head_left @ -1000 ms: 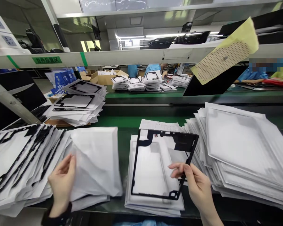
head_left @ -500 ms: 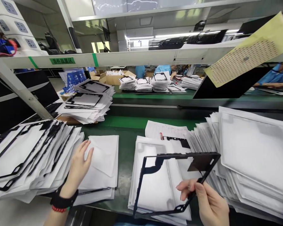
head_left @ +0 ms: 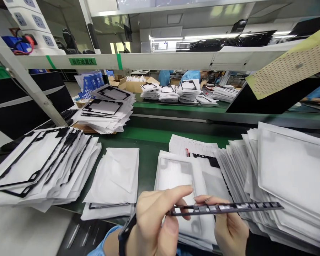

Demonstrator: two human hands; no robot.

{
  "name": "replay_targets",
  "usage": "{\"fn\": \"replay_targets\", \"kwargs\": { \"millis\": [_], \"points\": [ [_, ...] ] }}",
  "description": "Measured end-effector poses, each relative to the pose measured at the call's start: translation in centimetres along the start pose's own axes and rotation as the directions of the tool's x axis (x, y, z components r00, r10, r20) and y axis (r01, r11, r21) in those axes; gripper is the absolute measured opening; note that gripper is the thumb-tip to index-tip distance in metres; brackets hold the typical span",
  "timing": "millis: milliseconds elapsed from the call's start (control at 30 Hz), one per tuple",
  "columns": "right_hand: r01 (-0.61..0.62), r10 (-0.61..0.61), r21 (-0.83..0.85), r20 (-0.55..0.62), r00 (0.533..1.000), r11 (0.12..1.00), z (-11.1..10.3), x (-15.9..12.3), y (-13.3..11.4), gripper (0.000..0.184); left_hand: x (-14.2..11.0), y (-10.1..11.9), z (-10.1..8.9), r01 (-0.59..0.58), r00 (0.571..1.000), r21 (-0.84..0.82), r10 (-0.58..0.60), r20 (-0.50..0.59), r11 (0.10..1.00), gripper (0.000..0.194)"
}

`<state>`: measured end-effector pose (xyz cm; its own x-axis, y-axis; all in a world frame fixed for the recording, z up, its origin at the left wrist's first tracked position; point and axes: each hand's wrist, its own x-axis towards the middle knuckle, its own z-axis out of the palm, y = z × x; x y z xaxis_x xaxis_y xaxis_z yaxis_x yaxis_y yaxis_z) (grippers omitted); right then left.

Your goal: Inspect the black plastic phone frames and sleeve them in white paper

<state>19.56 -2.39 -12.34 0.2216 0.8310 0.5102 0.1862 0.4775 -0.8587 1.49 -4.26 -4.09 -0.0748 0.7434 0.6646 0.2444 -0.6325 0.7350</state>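
A thin black rectangular frame [head_left: 240,207] is held nearly edge-on in front of me, so its open middle hardly shows. My left hand [head_left: 160,217] pinches its left end between thumb and fingers. Around its near long side, close to the middle, my right hand [head_left: 229,224] is closed. Below both hands lies a stack of white sheets in sleeves [head_left: 176,170], partly covered by them. To the left sits a smaller pile of white sheets [head_left: 117,170], with a dark frame edge poking out low down.
Black frames layered with white sheets [head_left: 42,156] form a leaning stack at left; another such stack [head_left: 104,110] stands behind. At right rises a tall stack of white sleeves [head_left: 296,170]. A metal rail [head_left: 160,61] crosses above the green bench [head_left: 146,163]. Farther back are people in blue.
My left hand has left the small white pile, moved right and taken hold of the frame's left end. The frame has tipped from facing me to nearly edge-on. The view has shifted slightly.
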Motion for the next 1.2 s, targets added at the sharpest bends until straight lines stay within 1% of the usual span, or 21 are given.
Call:
{"fn": "replay_targets", "kwargs": {
  "millis": [100, 200, 300, 367, 433, 500, 533, 567, 600, 633, 667, 733, 767, 800, 867, 967, 1033, 1100, 1133, 1167, 1200],
  "points": [
    [-0.012, 0.011, 0.064, 0.018, 1.0, 0.998, 0.3, -0.1, 0.2, 0.022, 0.4, 0.1, -0.3, -0.074, 0.997, -0.012, 0.074, -0.018, 0.997, 0.042],
    [-0.009, 0.007, 0.068, 0.032, 0.999, 0.998, 0.3, -0.1, 0.6, 0.02, 0.5, 0.1, -0.4, -0.141, 0.99, 0.013, 0.141, -0.012, 0.99, 0.04],
    [0.055, -0.056, 0.022, 0.037, 0.998, 0.998, 0.2, 0.0, 1.0, 0.019, 0.2, -0.2, -0.3, -0.184, 0.982, 0.039, 0.186, -0.04, 0.982, 0.039],
    [0.133, -0.131, -0.046, 0.044, 0.99, 0.99, 0.1, 0.2, 1.1, 0.02, 0.0, -0.7, -0.3, -0.167, 0.985, 0.004, 0.167, -0.043, 0.986, 0.039],
    [0.196, -0.191, -0.11, 0.051, 0.98, 0.974, -0.2, 0.5, 1.1, 0.021, 0.2, -1.4, -0.3, -0.111, 0.992, -0.001, 0.111, -0.053, 0.994, 0.037],
    [0.234, -0.228, -0.15, 0.051, 0.972, 0.961, -0.5, 0.9, 0.9, 0.021, 0.9, -2.2, -0.3, -0.065, 0.988, 0.146, 0.084, -0.129, 0.987, 0.038],
    [0.259, -0.253, -0.172, 0.056, 0.966, 0.95, -0.7, 1.2, 0.7, 0.021, 1.4, -2.5, -0.3, -0.056, 0.977, 0.272, 0.109, -0.185, 0.961, 0.045],
    [0.295, -0.286, -0.196, 0.074, 0.955, 0.935, -0.9, 1.6, 0.4, 0.019, 1.9, -2.7, -0.3, -0.065, 0.958, 0.405, 0.171, -0.23, 0.912, 0.054],
    [0.34, -0.325, -0.216, 0.105, 0.94, 0.915, -1.0, 2.0, 0.1, 0.018, 2.4, -2.7, -0.3, -0.093, 0.941, 0.513, 0.244, -0.235, 0.854, 0.063],
    [0.395, -0.37, -0.23, 0.144, 0.918, 0.89, -1.1, 2.5, -0.4, 0.017, 2.8, -2.7, -0.3, -0.15, 0.933, 0.575, 0.308, -0.188, 0.804, 0.067],
    [0.449, -0.413, -0.235, 0.189, 0.891, 0.862, -1.1, 2.9, -0.8, 0.017, 3.0, -2.5, -0.3, -0.224, 0.93, 0.588, 0.351, -0.111, 0.777, 0.066],
    [0.538, -0.48, -0.224, 0.268, 0.835, 0.812, -1.0, 3.7, -2.0, 0.02, 3.1, -2.0, -0.5, -0.337, 0.926, 0.523, 0.376, 0.034, 0.783, 0.053],
    [0.578, -0.508, -0.221, 0.304, 0.806, 0.785, -0.9, 4.0, -2.5, 0.022, 3.1, -1.6, -0.6, -0.353, 0.927, 0.486, 0.37, 0.066, 0.799, 0.044],
    [0.616, -0.532, -0.225, 0.34, 0.776, 0.755, -0.8, 4.3, -3.1, 0.025, 2.9, -1.3, -0.6, -0.351, 0.929, 0.469, 0.365, 0.064, 0.81, 0.035],
    [0.684, -0.568, -0.244, 0.407, 0.716, 0.687, -0.6, 4.6, -3.9, 0.03, 2.6, -0.8, -0.7, -0.35, 0.916, 0.479, 0.401, -0.006, 0.805, 0.022],
    [0.751, -0.626, -0.264, 0.425, 0.654, 0.605, -0.6, 4.8, -4.4, 0.029, 2.1, -0.4, -0.6, -0.371, 0.876, 0.503, 0.474, -0.09, 0.781, 0.019],
    [0.773, -0.661, -0.263, 0.405, 0.632, 0.577, -0.6, 4.8, -4.3, 0.027, 1.9, -0.2, -0.4, -0.375, 0.866, 0.501, 0.488, -0.111, 0.78, 0.02],
    [0.783, -0.675, -0.262, 0.4, 0.62, 0.564, -0.6, 4.8, -4.2, 0.026, 1.7, -0.1, 0.1, -0.347, 0.871, 0.493, 0.469, -0.146, 0.798, 0.024],
    [0.784, -0.675, -0.263, 0.401, 0.619, 0.562, -0.6, 4.8, -4.2, 0.026, 1.7, 0.0, 0.4, -0.309, 0.875, 0.491, 0.446, -0.189, 0.814, 0.027],
    [0.785, -0.674, -0.266, 0.405, 0.618, 0.56, -0.6, 4.8, -4.2, 0.026, 1.7, 0.2, 0.8, -0.27, 0.867, 0.492, 0.431, -0.249, 0.828, 0.032],
    [0.787, -0.674, -0.27, 0.409, 0.615, 0.554, -0.6, 4.8, -4.3, 0.027, 1.8, 0.3, 1.2, -0.237, 0.847, 0.497, 0.428, -0.315, 0.835, 0.038]
  ]
}}
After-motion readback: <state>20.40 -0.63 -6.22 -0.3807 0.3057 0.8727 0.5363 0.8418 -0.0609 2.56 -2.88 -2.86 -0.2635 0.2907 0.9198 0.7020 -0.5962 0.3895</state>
